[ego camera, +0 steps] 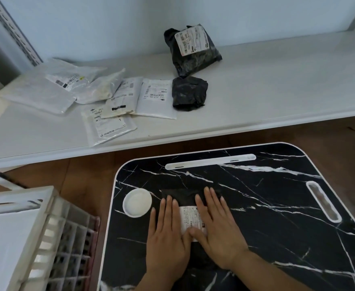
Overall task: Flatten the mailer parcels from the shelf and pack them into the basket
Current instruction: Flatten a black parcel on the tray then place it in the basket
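A black mailer parcel [183, 196] with a white label lies flat on the black marble-patterned table [267, 217]. My left hand [167, 234] and my right hand [214, 227] press down on it side by side, fingers straight, thumbs meeting over the label. On the white shelf [277, 91] lie two more black mailers, a large one [193, 49] with a label and a small crumpled one [188, 93], plus several white and clear mailers [101, 95]. The white basket [36, 238] stands at the lower left with a white mailer [2, 244] inside.
A round white dish inset [137, 202] sits on the table just left of my left hand. White slot handles [210, 161] run along the table's far and right edges. Brown floor [84, 175] shows between shelf, table and basket.
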{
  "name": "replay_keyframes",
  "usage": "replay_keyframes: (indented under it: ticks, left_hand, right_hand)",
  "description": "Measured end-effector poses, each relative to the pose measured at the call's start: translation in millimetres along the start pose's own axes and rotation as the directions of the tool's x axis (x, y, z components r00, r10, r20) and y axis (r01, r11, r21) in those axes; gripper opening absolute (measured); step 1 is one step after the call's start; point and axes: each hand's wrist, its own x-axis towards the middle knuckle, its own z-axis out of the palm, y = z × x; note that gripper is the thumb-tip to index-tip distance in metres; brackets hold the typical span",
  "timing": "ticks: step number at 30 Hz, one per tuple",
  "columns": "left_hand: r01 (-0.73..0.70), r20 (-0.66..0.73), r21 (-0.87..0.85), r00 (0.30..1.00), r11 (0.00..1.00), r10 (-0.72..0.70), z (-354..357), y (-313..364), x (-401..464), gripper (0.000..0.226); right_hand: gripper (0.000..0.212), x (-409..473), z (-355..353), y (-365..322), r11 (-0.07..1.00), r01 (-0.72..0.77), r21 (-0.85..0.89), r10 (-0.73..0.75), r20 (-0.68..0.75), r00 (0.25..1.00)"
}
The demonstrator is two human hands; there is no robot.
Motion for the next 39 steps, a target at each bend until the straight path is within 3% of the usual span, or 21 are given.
replay_keyframes:
  ticks: [6,23,34,39]
  left_hand:
    - [-0.017,-0.003,-0.01,1.0,1.0,0.017,-3,0,2,0.064]
    - [0.021,0.031,0.066,0.999,0.998,-0.023,1,4,5,0.06]
    - [0.029,0.028,0.119,0.999,0.992,-0.032,2,5,6,0.063]
    - [-0.083,-0.059,0.09,0.994,0.992,0.089,-12,11,10,0.055]
  right_hand:
    - [0.066,2,0,3,0.998,0.056,0.028,-0.056,-0.012,0.998]
    - [0.056,4,3,4,0.999,0.014,-0.035,-0.014,-0.009,1.0]
    - [0.06,5,1,-1,0.999,-0.013,-0.039,0.013,-0.003,1.0]
    - [0.057,4,2,1,1.0,-0.008,-0.016,0.007,-0.014,1.0]
